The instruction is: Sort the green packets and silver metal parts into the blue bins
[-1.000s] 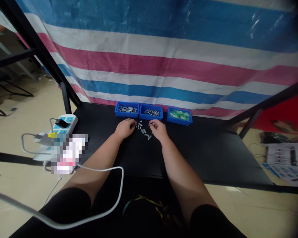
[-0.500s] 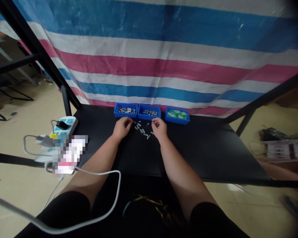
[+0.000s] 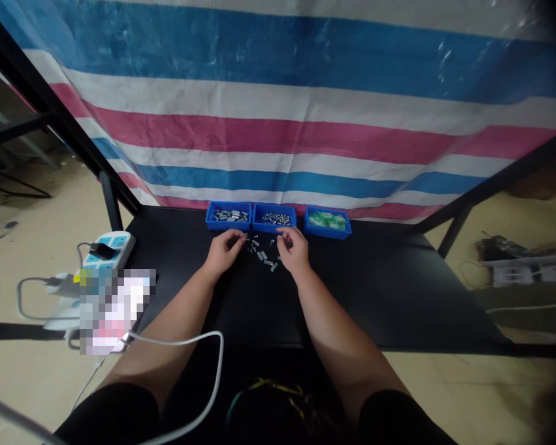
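My left hand (image 3: pixel 222 252) is closed in a pinch, with thumb and index fingertip together at the left edge of a loose group of small metal parts. Whatever is between those fingertips is too small to make out. To the right of the group, my right hand (image 3: pixel 294 250) hovers with its index finger stretched out and the thumb slightly apart; no held thing shows. Between the hands lie short grey metal cylinders (image 3: pixel 262 255) and smaller screw-like pieces (image 3: pixel 256 237) on the black table (image 3: pixel 259 303).
Along the back edge stand a blue bin of metal cylinders (image 3: pixel 228 226), a blue bin of small screw-like parts (image 3: pixel 274 228) and a blue bin of green-and-clear packets (image 3: pixel 328 233). A power strip (image 3: pixel 120 244) and a white cable (image 3: pixel 185 340) are at left. Striped sheeting (image 3: pixel 278 136) hangs behind.
My right thumb and index finger have come apart from their pinch. My left hand stays pinched beside the metal parts. The whole view has shifted slightly.
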